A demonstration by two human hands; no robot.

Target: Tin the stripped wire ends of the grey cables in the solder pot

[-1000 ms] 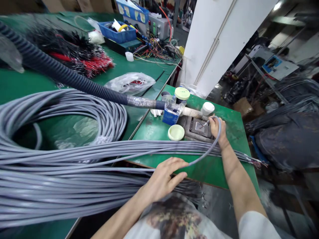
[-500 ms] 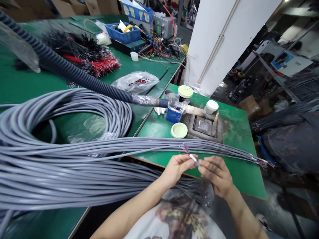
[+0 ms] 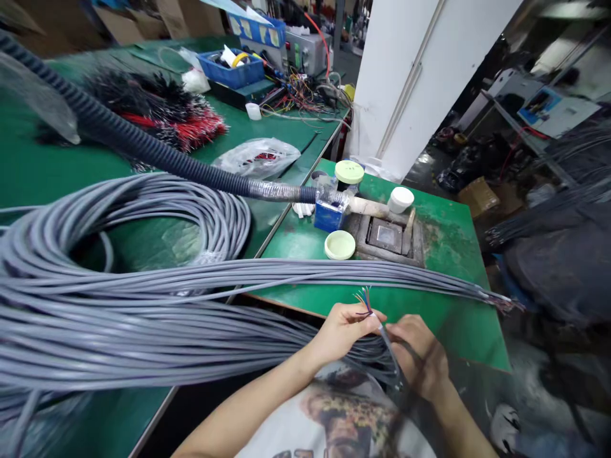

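My left hand [image 3: 351, 329] is closed in a pinch around the end of a grey cable [image 3: 390, 356]. Thin coloured wires [image 3: 365, 302] fan out above its thumb and forefinger, and a short white band shows just below them. From the pinch the cable slopes down to the right. My right hand [image 3: 420, 356] is curled, somewhat blurred, with its fingertips against that cable just below the left hand. A long bundle of grey cables [image 3: 334, 272] lies behind both hands, its stripped ends at the far right.
A large coil of grey cable [image 3: 224, 222] covers the left bench. A dark corrugated hose [image 3: 191, 170] crosses to a blue box [image 3: 328, 216]. Close by are a solder-pot-like block [image 3: 387, 236], a pale green lid [image 3: 340, 245] and a white jar [image 3: 401, 199]. Another grey bundle [image 3: 191, 353] lies at the near left.
The white piece on the cable end shows less now, and more grey cable is visible below it. My right hand has dropped slightly, with its fingers more curled. The view has shifted slightly.
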